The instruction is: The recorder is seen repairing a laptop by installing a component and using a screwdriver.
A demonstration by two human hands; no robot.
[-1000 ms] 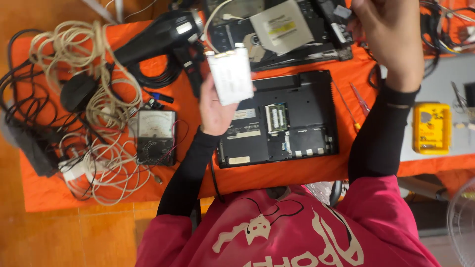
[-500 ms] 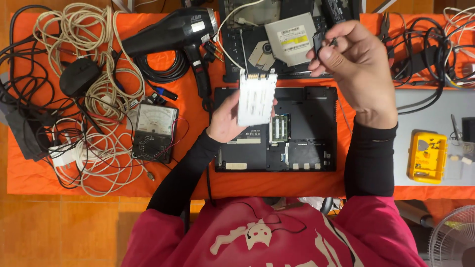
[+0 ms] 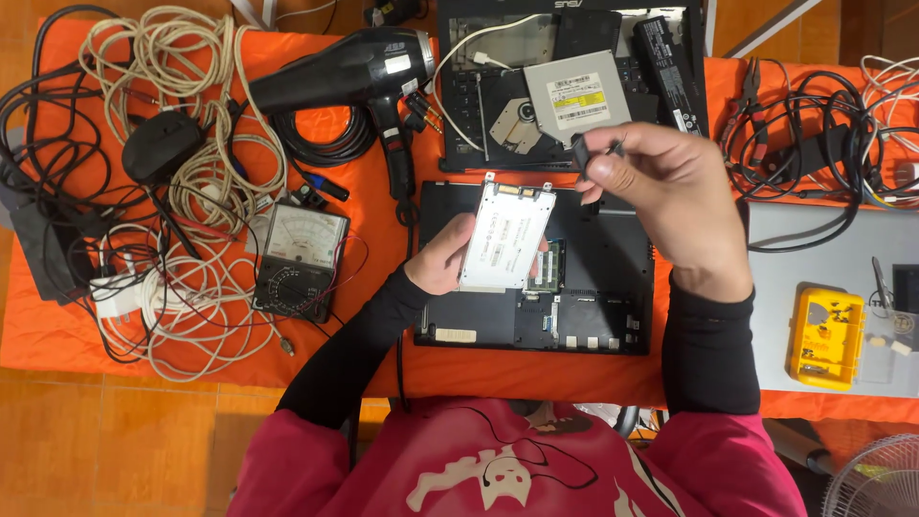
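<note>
My left hand (image 3: 440, 260) holds a flat silver drive (image 3: 504, 235) by its left edge, tilted over an opened black laptop base (image 3: 593, 306) on the orange table cover. My right hand (image 3: 675, 196) is raised above the base's upper right part and pinches a small dark part (image 3: 582, 153) between thumb and fingers. Inside the base, a memory module (image 3: 549, 271) shows just right of the drive.
A second opened laptop (image 3: 479, 96) with a silver optical drive (image 3: 576, 96) on it lies behind. A black hair dryer (image 3: 345, 72), analog multimeter (image 3: 299, 258) and tangled cables (image 3: 172, 211) fill the left. A yellow parts box (image 3: 825, 337) sits on a grey laptop lid (image 3: 823, 239) at right.
My left hand has lowered the silver drive toward the laptop base. My right hand came down from the top edge, holding the small dark part, to just above the base.
</note>
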